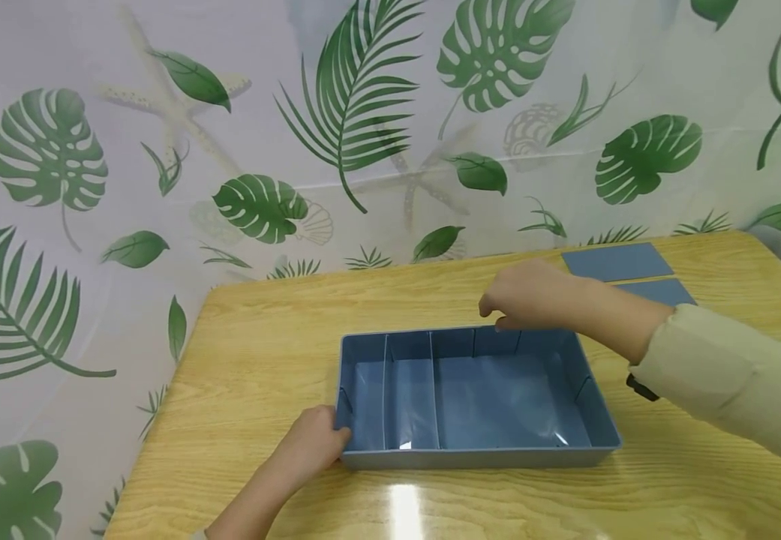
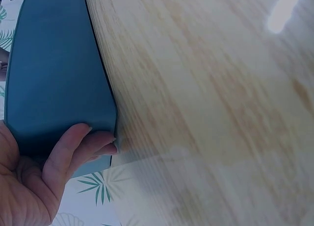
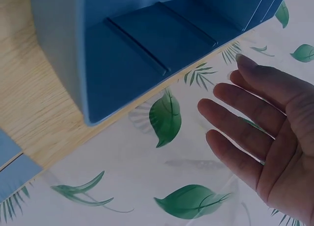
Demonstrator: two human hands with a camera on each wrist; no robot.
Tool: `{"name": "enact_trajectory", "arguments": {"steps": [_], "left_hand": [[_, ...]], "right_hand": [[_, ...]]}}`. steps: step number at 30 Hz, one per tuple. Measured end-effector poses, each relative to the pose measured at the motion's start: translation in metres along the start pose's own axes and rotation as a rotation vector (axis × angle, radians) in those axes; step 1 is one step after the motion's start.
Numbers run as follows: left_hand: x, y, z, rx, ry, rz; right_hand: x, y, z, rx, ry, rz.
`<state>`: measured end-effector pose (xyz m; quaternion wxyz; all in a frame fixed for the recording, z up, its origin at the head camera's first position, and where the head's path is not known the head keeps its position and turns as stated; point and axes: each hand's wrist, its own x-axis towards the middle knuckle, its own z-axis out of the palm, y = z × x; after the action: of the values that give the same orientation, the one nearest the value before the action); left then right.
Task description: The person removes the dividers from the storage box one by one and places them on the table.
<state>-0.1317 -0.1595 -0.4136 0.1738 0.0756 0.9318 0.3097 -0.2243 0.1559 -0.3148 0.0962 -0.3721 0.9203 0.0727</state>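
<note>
Blue box (image 1: 512, 397) set on wooden table (image 1: 262, 337), open side up. Interior parted by two upright dividers (image 1: 434, 394) into two narrow compartments at left, one wide at right; slots ribbed into walls of wide one. Two flat blue panels (image 1: 616, 261) laid on table beyond right end. Box gripped at left near corner by left hand (image 1: 316, 435), fingers together, curled round outside. Right hand (image 1: 532, 295) held near far rim, fingers loosely bent, slightly apart; contact cannot be told.
</note>
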Motion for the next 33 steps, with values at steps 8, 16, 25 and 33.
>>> {"name": "enact_trajectory", "arguments": {"steps": [8,16,25,33], "left_hand": [[0.001,0.001,-0.002,0.017,0.014,0.0],[0.002,0.001,-0.002,-0.002,0.011,0.001],[0.002,0.002,-0.001,-0.024,-0.012,-0.009],[0.0,0.001,-0.001,-0.031,-0.023,-0.003]], "right_hand": [[0.013,-0.014,-0.007,0.002,-0.048,-0.037],[0.025,-0.027,-0.011,-0.035,-0.052,-0.09],[0.033,-0.046,-0.01,-0.06,-0.018,-0.182],[0.039,-0.064,-0.006,-0.1,-0.046,-0.255]]}}
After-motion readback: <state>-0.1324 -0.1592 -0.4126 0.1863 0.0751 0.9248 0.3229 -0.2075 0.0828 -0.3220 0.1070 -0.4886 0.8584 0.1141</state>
